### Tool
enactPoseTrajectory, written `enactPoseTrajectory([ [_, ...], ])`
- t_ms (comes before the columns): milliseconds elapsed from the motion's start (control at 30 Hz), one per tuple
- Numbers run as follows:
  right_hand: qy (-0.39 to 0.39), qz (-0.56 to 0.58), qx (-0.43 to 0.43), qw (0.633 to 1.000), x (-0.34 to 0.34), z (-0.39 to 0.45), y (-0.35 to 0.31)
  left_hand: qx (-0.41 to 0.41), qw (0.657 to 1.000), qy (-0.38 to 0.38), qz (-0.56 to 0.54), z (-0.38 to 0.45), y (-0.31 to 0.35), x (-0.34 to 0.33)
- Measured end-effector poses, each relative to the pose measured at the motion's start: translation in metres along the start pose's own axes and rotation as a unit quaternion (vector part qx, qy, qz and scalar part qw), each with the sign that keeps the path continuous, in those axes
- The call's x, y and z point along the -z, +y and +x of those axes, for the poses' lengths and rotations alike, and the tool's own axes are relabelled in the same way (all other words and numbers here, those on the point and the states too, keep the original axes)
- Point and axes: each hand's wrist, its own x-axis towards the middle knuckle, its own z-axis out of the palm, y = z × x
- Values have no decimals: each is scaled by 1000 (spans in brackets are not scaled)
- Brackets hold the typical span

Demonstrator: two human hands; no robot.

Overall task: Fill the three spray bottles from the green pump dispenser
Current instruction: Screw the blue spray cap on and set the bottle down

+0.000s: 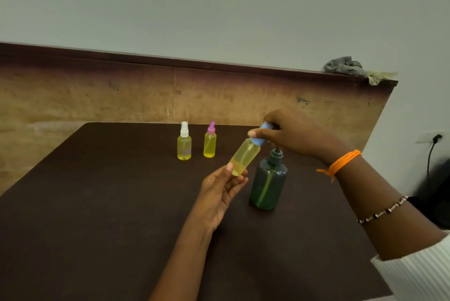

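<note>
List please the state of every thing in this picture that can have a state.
White-capped spray bottle: upright, capped, yellow liquid inside.
Pink-capped spray bottle: upright, capped, yellow liquid inside.
Blue-capped spray bottle: tilted, held off the table.
Blue cap: gripped by right hand.
Left hand: holds that bottle's base.
Green pump dispenser: upright, untouched.

A tilted spray bottle (244, 157) is held over the table (97, 215): the left hand (220, 193) at its base, the right hand (287, 132) on its cap. Just right of the grip, the pump dispenser (267, 181) stands. Left and behind, 2 spray bottles (184, 144) stand side by side. A rag (345, 66) lies on the ledge far behind, to the right.
</note>
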Motion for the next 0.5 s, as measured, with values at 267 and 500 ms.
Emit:
enactPoseTrajectory([
  [267,4,109,61,992,3,-16,4,32,999,15,3,-1,-1,-1],
  [500,-78,206,34,975,0,-21,3,97,995,8,6,-3,-1,1],
])
